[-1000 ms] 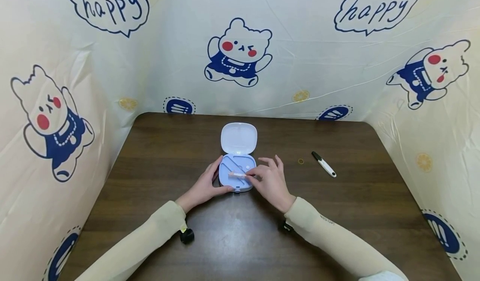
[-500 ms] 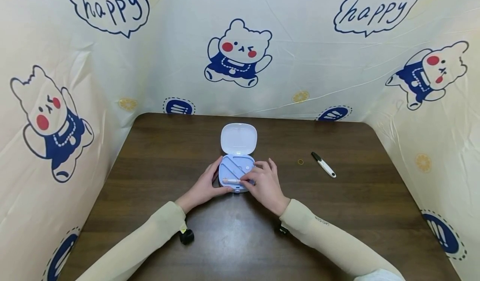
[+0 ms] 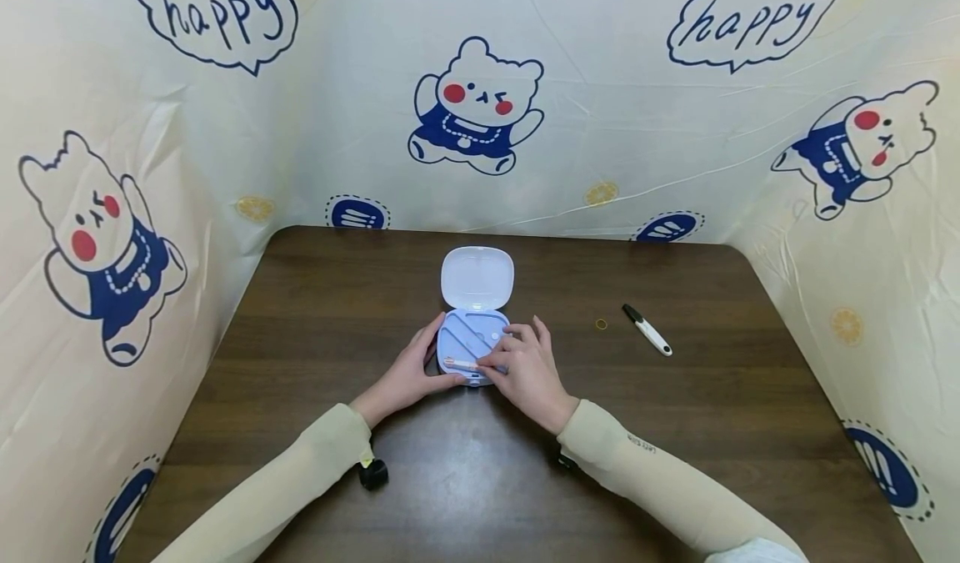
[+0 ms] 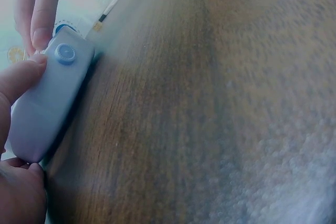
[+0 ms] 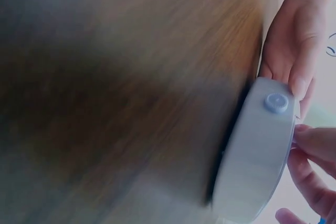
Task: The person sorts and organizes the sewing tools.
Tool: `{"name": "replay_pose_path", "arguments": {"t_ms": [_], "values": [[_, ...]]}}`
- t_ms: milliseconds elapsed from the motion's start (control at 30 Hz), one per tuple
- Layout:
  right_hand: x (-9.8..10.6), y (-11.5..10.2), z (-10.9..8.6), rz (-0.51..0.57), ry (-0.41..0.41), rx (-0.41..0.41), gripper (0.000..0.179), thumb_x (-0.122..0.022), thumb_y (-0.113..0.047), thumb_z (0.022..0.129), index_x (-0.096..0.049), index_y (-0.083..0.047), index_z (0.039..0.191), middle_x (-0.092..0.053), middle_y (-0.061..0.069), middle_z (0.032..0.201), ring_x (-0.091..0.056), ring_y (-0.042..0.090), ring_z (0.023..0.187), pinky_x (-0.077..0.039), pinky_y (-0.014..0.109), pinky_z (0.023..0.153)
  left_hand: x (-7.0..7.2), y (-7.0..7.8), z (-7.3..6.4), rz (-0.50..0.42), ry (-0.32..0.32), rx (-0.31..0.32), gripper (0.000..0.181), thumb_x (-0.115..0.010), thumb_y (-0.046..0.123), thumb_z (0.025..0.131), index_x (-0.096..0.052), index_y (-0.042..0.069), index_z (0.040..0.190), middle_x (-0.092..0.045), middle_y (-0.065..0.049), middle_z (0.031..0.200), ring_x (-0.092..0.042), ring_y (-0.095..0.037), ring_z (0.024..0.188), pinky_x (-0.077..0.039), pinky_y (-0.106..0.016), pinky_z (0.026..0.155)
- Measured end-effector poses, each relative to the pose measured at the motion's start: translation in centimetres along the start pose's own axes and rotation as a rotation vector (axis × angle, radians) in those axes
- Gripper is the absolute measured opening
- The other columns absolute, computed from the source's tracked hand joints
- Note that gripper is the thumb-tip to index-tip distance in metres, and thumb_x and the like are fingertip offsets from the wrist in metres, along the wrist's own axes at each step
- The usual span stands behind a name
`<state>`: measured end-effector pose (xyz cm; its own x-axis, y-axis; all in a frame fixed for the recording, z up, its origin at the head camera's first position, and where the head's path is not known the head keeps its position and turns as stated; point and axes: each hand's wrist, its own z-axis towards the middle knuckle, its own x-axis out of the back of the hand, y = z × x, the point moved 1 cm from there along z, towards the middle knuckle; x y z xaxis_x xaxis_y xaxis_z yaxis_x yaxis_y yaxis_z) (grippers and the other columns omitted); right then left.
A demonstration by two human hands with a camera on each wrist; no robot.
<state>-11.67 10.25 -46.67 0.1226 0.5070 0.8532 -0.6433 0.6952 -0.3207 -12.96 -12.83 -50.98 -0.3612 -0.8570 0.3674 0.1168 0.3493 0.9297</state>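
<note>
A light blue compartment case (image 3: 455,329) lies on the table with its pale lid (image 3: 477,278) tipped back. My left hand (image 3: 408,375) grips the case at its left side, thumb on the front edge. Over the front compartment, my right hand (image 3: 528,373) pinches one end of a small pale pink-and-white stick (image 3: 459,364), whose exact kind is too small to tell. In the left wrist view, a round latch button (image 4: 65,53) shows on the front wall. The case (image 5: 257,150) hides the stick in the right wrist view.
Right of the case lie a small gold-coloured ring (image 3: 601,324) and a white marker (image 3: 647,329) with a black cap. The brown wooden table (image 3: 465,488) is bordered at the back and sides by a printed cloth (image 3: 345,113).
My right hand has moved the stick left and toward me, down to the front part of the case. My left hand keeps its hold on the case.
</note>
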Motion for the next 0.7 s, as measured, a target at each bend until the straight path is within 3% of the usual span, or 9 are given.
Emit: {"name": "replay_pose_path", "arguments": {"t_ms": [167, 700], "values": [[0.1, 0.3, -0.1, -0.022, 0.009, 0.070, 0.007, -0.088, -0.018, 0.086, -0.087, -0.019, 0.093, -0.070, 0.000, 0.088, -0.060, 0.037, 0.116, -0.029, 0.078, 0.111, 0.0, 0.1, -0.1, 0.013, 0.000, -0.006, 0.108, -0.087, 0.022, 0.088, -0.016, 0.005, 0.167, -0.024, -0.023, 0.166, -0.029, -0.035, 0.154, -0.031, -0.047, 0.123], [0.7, 1.1, -0.5, 0.044, -0.015, 0.079, 0.015, -0.087, -0.018, 0.087, -0.084, -0.019, 0.102, -0.073, -0.002, 0.097, -0.059, 0.037, 0.120, -0.031, 0.075, 0.111, 0.0, -0.1, 0.1, 0.014, 0.007, -0.012, 0.108, -0.088, 0.022, 0.087, -0.017, 0.007, 0.167, -0.025, -0.021, 0.166, -0.029, -0.033, 0.154, -0.031, -0.047, 0.124]]}}
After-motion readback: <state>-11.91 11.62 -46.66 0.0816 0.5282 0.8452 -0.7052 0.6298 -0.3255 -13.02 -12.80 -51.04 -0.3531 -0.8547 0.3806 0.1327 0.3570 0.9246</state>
